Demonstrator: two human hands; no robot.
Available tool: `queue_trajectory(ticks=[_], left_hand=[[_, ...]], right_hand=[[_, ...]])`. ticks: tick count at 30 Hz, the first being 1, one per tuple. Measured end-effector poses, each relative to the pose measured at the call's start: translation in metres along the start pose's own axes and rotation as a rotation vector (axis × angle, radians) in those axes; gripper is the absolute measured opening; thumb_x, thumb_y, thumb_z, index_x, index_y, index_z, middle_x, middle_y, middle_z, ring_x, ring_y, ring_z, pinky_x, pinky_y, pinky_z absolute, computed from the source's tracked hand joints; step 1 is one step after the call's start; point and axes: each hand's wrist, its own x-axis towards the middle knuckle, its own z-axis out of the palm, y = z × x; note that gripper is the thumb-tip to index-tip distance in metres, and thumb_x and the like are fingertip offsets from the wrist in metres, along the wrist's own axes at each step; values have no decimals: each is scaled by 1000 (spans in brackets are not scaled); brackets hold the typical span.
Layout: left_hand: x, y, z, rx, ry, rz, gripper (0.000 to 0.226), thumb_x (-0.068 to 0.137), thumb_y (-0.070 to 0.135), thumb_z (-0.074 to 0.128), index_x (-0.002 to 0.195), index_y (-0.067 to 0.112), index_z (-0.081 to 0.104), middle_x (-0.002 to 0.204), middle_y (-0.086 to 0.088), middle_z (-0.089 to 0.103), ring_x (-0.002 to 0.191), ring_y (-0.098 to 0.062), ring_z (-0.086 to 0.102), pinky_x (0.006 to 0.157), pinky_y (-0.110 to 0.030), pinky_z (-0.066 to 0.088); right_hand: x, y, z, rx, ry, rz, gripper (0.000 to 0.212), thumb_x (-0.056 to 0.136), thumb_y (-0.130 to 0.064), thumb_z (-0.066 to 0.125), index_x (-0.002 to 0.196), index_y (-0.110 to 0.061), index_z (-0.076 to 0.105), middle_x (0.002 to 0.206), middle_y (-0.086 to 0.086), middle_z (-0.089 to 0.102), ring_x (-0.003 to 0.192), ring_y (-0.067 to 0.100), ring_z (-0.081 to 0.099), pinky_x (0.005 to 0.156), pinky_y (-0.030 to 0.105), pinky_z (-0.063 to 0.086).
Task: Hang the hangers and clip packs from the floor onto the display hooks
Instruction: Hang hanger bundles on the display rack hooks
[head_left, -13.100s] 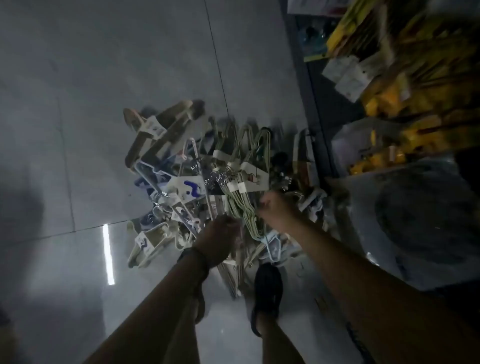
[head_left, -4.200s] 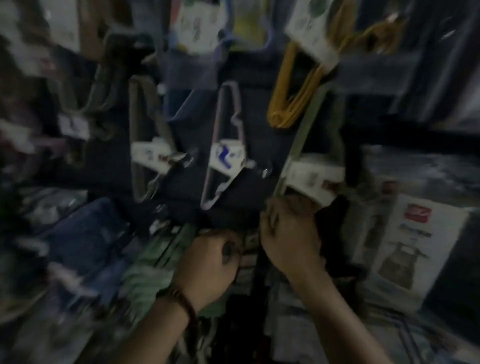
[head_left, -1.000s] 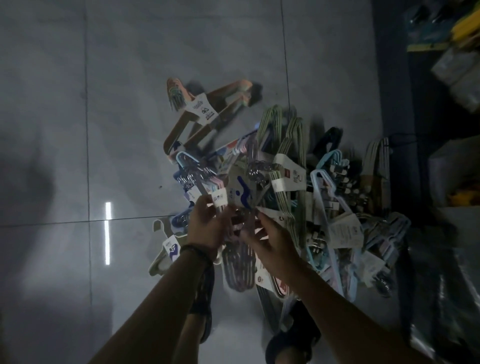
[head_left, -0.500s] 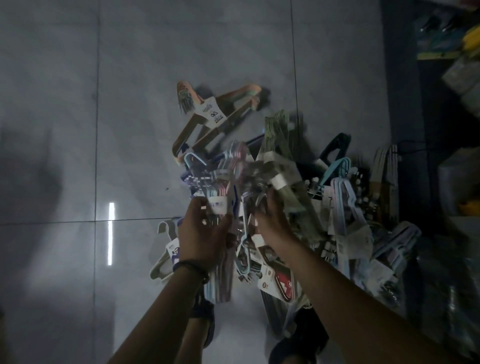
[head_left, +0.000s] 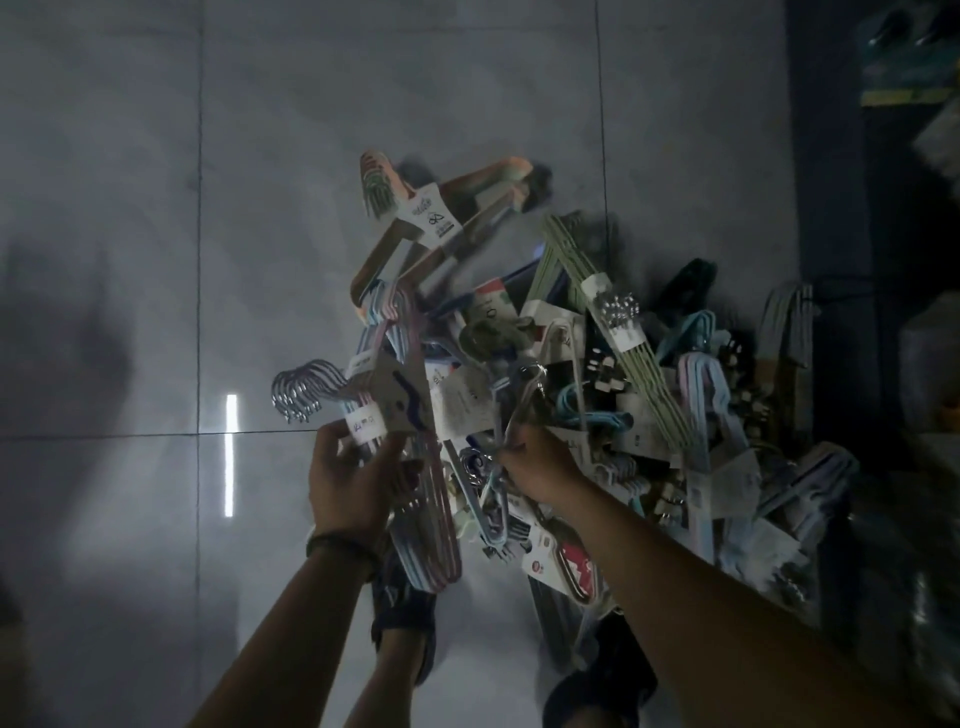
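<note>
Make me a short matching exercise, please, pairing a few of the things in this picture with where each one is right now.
Things:
1. pastel hanger bundle
2. orange-toned hanger pack
3. green hanger bundle
4. dark shoe

Places:
A. far edge of the pile on the floor
B. below the left wrist
C. in the left hand grip
D. right part of the pile, slanting

Pairs: 1-C, 2-A, 3-D, 4-B
</note>
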Motion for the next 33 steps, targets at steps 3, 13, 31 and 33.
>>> queue_trajectory(ticks=[3, 13, 31, 33], left_hand=[[5, -8, -7, -41, -28, -42, 30, 90, 12, 80, 110, 21, 61, 109, -18, 75, 79, -38, 77, 70, -48, 64], [23, -2, -40, -55, -67, -59, 31, 95, 23, 75, 125, 25, 65, 107, -8, 79, 83, -23, 78, 62, -33, 61], [22, -47, -88, -49, 106, -81, 30, 96, 24, 75, 124, 26, 64, 108, -9, 77, 83, -30, 75, 62, -35, 59], [18, -42, -92, -90, 123, -116, 28, 98, 30, 72, 125, 28, 65, 107, -9, 76, 72, -24, 71, 53, -32, 55]], right_hand=[[22, -3, 23, 38, 15, 116, 57, 85, -44, 70, 134, -18, 58, 118, 8, 70, 99, 29, 69, 85, 40, 60], [34, -17, 46, 286, 23, 330, 61, 81, -44, 79, 130, -12, 63, 109, 5, 70, 95, 23, 67, 78, 32, 52], [20, -38, 122, 501, 241, 91, 67, 81, -74, 64, 122, -22, 66, 114, 0, 75, 95, 23, 72, 79, 38, 58], [9, -41, 122, 570, 250, 61, 75, 72, -82, 67, 122, -26, 67, 111, -2, 77, 98, 28, 75, 76, 42, 59]])
